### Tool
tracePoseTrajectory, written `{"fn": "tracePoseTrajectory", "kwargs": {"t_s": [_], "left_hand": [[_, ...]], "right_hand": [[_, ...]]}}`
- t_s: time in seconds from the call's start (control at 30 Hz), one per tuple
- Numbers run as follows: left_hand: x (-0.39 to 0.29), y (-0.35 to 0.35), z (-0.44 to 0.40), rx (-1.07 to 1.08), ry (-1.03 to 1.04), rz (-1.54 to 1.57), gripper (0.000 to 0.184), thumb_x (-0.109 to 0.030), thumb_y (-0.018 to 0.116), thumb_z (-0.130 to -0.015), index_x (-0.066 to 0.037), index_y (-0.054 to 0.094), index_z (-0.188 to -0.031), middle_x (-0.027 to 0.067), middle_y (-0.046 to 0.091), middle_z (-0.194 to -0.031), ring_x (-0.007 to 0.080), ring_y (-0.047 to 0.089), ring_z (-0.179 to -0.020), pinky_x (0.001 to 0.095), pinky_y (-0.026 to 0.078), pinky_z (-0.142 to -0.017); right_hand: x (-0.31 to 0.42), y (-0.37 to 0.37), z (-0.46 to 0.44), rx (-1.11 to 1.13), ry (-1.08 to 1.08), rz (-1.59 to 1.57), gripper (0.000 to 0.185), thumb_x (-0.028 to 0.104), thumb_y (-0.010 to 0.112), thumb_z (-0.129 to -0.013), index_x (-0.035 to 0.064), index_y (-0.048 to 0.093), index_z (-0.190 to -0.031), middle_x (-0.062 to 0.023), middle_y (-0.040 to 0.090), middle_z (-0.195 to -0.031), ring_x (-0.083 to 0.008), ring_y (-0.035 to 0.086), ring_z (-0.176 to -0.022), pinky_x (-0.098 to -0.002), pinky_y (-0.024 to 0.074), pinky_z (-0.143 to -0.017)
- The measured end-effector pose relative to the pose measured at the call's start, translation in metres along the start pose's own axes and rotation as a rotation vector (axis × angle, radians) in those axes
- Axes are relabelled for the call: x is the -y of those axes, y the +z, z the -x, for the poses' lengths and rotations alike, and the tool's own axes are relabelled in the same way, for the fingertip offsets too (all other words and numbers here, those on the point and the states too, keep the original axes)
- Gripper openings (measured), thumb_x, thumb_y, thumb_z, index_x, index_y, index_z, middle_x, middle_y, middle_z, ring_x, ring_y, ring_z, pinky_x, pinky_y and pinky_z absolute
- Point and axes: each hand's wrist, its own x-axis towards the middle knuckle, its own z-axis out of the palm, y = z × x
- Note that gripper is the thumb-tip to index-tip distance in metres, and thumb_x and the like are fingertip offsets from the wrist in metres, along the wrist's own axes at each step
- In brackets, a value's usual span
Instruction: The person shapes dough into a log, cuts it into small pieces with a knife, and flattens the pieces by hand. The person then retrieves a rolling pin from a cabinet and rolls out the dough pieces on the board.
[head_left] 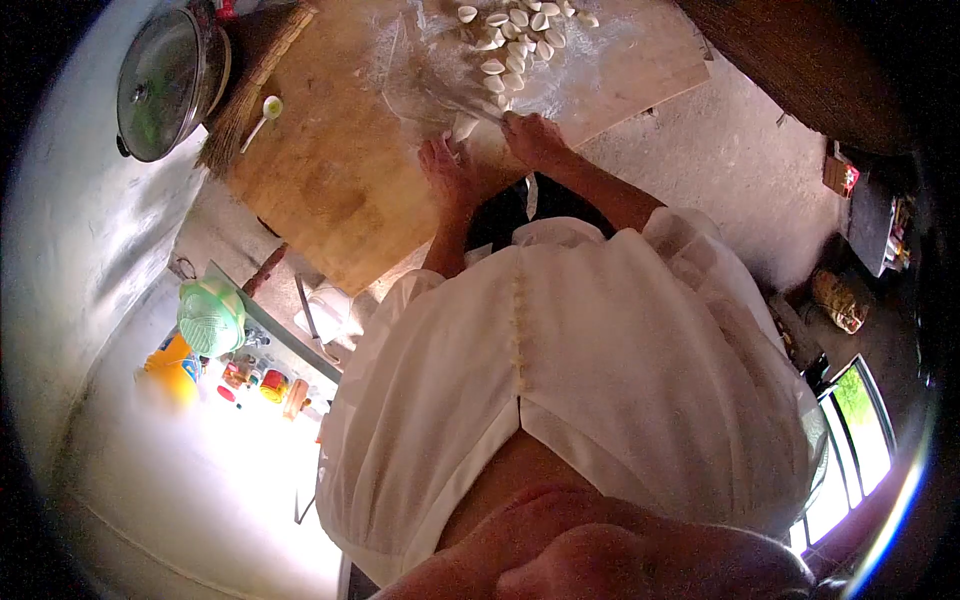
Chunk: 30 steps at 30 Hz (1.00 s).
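Note:
Both of my hands are over a floured wooden board [330,170]. My right hand [537,142] is closed around the handle of what looks like a knife [478,112], its blade pointing left across the flour. Close by on the left, my left hand [450,168] has its fingers bent against a pale strip of dough [465,126]; the fingertips are partly blurred. Beyond the blade lie several small cut dough pieces [515,45], scattered on the white flour.
At the board's left edge lies a spoon [270,108] beside a straw brush [235,130]. A lidded glass-topped pan [160,85] stands at the upper left. Lower left are a green basket [210,317] and several jars [273,386]. A dark wooden surface [800,65] borders the upper right.

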Motion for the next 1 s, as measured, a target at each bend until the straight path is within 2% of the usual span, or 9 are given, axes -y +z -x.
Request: {"fn": "tracePoseTrajectory", "kwargs": {"t_s": [0.03, 0.1, 0.17, 0.27, 0.33, 0.53, 0.87, 0.93, 1.0], "left_hand": [[-0.005, -0.003, -0.002, -0.038, -0.01, -0.017, 0.038, -0.022, 0.069, -0.086, -0.001, 0.059, -0.116, 0.0192, 0.061, -0.106, 0.0405, 0.054, -0.102, 0.0519, 0.043, -0.091], [-0.007, -0.009, -0.004, -0.075, -0.033, -0.043, 0.034, -0.019, 0.067, -0.087, 0.001, 0.058, -0.114, 0.0216, 0.059, -0.103, 0.0415, 0.054, -0.099, 0.0529, 0.043, -0.088], [-0.007, -0.011, -0.005, -0.028, -0.175, -0.049, 0.035, -0.024, 0.063, -0.093, 0.003, 0.059, -0.115, 0.0228, 0.061, -0.106, 0.0416, 0.054, -0.104, 0.0519, 0.043, -0.09], [-0.008, -0.012, -0.007, -0.077, -0.215, 0.085, 0.037, -0.028, 0.059, -0.096, 0.004, 0.06, -0.115, 0.0235, 0.061, -0.108, 0.0413, 0.054, -0.106, 0.0509, 0.042, -0.091], [-0.008, -0.016, -0.009, -0.047, -0.207, 0.044, 0.036, -0.027, 0.058, -0.097, 0.004, 0.06, -0.114, 0.0232, 0.061, -0.108, 0.0413, 0.054, -0.106, 0.051, 0.042, -0.092], [-0.008, -0.019, -0.011, -0.008, -0.203, 0.059, 0.032, -0.025, 0.059, -0.096, 0.003, 0.061, -0.111, 0.0215, 0.061, -0.108, 0.041, 0.054, -0.105, 0.051, 0.041, -0.091], [-0.003, -0.015, -0.011, -0.05, -0.155, 0.053, 0.027, -0.021, 0.063, -0.093, 0.001, 0.063, -0.108, 0.0191, 0.062, -0.104, 0.0387, 0.055, -0.1, 0.0491, 0.043, -0.088], [-0.003, -0.016, -0.011, -0.049, -0.154, 0.055, 0.027, -0.021, 0.064, -0.093, 0.001, 0.063, -0.107, 0.019, 0.062, -0.103, 0.0388, 0.056, -0.099, 0.0494, 0.043, -0.088], [-0.004, -0.016, -0.011, -0.048, -0.154, 0.055, 0.027, -0.022, 0.064, -0.093, 0.001, 0.063, -0.107, 0.019, 0.062, -0.102, 0.0389, 0.056, -0.098, 0.0497, 0.043, -0.088]], "right_hand": [[-0.006, 0.0, -0.001, -0.039, -0.014, -0.109, 0.025, 0.029, 0.056, -0.096, 0.0048, 0.06, -0.102, -0.0228, 0.067, -0.08, -0.0429, 0.068, -0.077, -0.0566, 0.0527, -0.069], [-0.009, -0.005, 0.0, -0.006, -0.001, -0.126, 0.026, 0.031, 0.055, -0.097, 0.0059, 0.061, -0.102, -0.022, 0.067, -0.08, -0.0423, 0.068, -0.078, -0.0557, 0.0526, -0.069], [-0.003, -0.004, 0.008, 0.028, 0.024, -0.147, 0.027, 0.033, 0.055, -0.098, 0.0071, 0.062, -0.102, -0.0212, 0.068, -0.081, -0.0418, 0.067, -0.078, -0.0549, 0.0526, -0.069], [0.003, -0.005, 0.011, -0.014, -0.087, -0.065, 0.027, 0.033, 0.054, -0.099, 0.0086, 0.063, -0.105, -0.0208, 0.068, -0.081, -0.0405, 0.068, -0.078, -0.0533, 0.0526, -0.068], [0.012, -0.009, 0.01, 0.07, -0.079, -0.071, 0.025, 0.031, 0.053, -0.099, 0.0094, 0.063, -0.108, -0.0198, 0.069, -0.082, -0.04, 0.068, -0.078, -0.0522, 0.0529, -0.069], [0.011, 0.003, 0.005, 0.106, -0.084, 0.053, 0.021, 0.026, 0.054, -0.097, 0.0103, 0.062, -0.109, -0.0173, 0.07, -0.084, -0.0382, 0.07, -0.079, -0.0534, 0.0537, -0.069], [0.013, 0.002, 0.007, 0.094, -0.107, 0.019, 0.02, 0.023, 0.055, -0.095, 0.009, 0.06, -0.109, -0.0201, 0.07, -0.082, -0.0403, 0.07, -0.078, -0.0541, 0.0541, -0.067], [0.012, 0.004, 0.008, 0.043, -0.155, 0.043, 0.016, 0.019, 0.057, -0.091, 0.0061, 0.053, -0.099, -0.0167, 0.067, -0.074, -0.0374, 0.07, -0.071, -0.0526, 0.0537, -0.059], [0.011, 0.004, 0.008, 0.065, -0.142, 0.039, 0.019, 0.02, 0.057, -0.091, 0.0063, 0.053, -0.103, -0.0166, 0.068, -0.076, -0.0375, 0.07, -0.073, -0.0528, 0.054, -0.06]]}}
